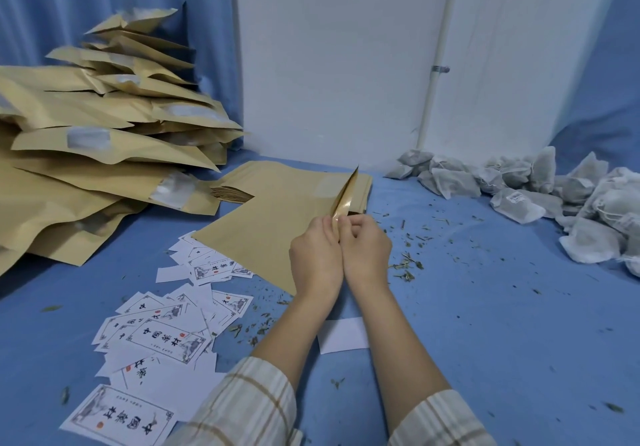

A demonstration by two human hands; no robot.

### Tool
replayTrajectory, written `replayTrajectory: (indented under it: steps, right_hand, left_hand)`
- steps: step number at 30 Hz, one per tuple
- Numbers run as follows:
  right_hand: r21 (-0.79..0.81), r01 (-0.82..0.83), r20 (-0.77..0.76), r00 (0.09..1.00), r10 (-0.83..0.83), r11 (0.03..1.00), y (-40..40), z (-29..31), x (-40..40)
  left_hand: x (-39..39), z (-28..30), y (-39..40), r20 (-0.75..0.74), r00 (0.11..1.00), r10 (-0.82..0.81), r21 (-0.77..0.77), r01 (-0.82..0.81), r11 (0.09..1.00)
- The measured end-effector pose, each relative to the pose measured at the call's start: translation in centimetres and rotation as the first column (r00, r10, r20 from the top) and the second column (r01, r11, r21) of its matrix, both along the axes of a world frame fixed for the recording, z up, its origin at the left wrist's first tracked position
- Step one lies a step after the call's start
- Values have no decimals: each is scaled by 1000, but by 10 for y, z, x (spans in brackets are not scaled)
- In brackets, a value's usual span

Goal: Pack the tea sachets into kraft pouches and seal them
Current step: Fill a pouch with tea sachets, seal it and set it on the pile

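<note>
My left hand and my right hand are pressed side by side at the middle of the table. Both pinch the lower end of one kraft pouch, which stands on edge and points away from me, its shiny inner face showing. Under them lies a flat stack of empty kraft pouches. A heap of grey-white tea sachets sits at the right, apart from both hands.
A tall pile of kraft pouches with clear windows fills the left. Printed paper labels are scattered at front left, and one blank white slip lies between my forearms. Loose tea bits dot the blue cloth.
</note>
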State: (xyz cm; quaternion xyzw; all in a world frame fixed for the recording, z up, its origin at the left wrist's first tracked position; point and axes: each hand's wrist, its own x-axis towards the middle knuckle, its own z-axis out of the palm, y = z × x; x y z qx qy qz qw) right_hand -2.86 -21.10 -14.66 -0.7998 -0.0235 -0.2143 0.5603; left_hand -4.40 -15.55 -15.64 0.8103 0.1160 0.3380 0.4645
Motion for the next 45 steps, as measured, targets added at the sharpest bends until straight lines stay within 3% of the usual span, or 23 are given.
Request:
replayTrajectory:
  steps: [10,14,17,19,22,25,28,31,33,36,38,40,41,43,45]
  right_hand:
    - [-24,142,-5,990,-142,990,6,-3,1]
    - [-23,103,79,992,-101,994,2,-3,-2]
    - [-202,38,159,987,-6,979,-5,-2,-4]
    - [-341,50,131,991,-5,939,-13,1,-2]
    - [-541,108,76,994,-79,834,-27,8,3]
    - [-708,146,55,987,-152,691,-38,17,3]
    - [-848,165,102,983,-150,504,-50,22,1]
    - [-932,137,102,988,-120,336,-58,24,5]
    - [-948,132,105,989,-107,290,-65,26,8]
    - [-970,-59,-60,998,1,235,-71,29,10]
    - [-923,-191,-177,982,71,334,-74,30,10]
    - [-873,-133,-120,991,56,469,-74,33,6]
    - [-826,-184,-154,983,101,532,-74,34,8]
    - [-855,-319,-266,947,182,409,-85,48,3]
    - [-870,-388,-376,921,101,304,-91,59,-6]
  left_hand:
    - [0,1,1,92,984,151,-45,-147,988]
    - [-2,4,-1,91,990,108,139,-120,983]
    - [-9,14,-5,132,990,46,335,-89,938]
    - [-13,22,-8,176,984,11,466,-93,880]
    - [-16,25,-13,204,979,-9,624,-123,772]
    - [-20,27,-18,69,997,-28,693,-28,720]
    - [-28,32,-28,35,999,5,772,-30,635]
    - [-28,34,-40,34,999,-9,804,-22,595]
    - [-30,41,-47,20,1000,-1,811,-16,585]
    - [-25,50,-61,-66,995,-70,829,94,552]
    - [-19,51,-66,-102,992,-73,829,125,545]
    - [-19,55,-69,-51,996,-71,850,81,520]
    - [-18,57,-68,-26,995,-96,834,75,547]
    - [-12,62,-57,-23,988,-154,780,114,616]
    - [0,69,-37,-78,943,-324,708,282,647]
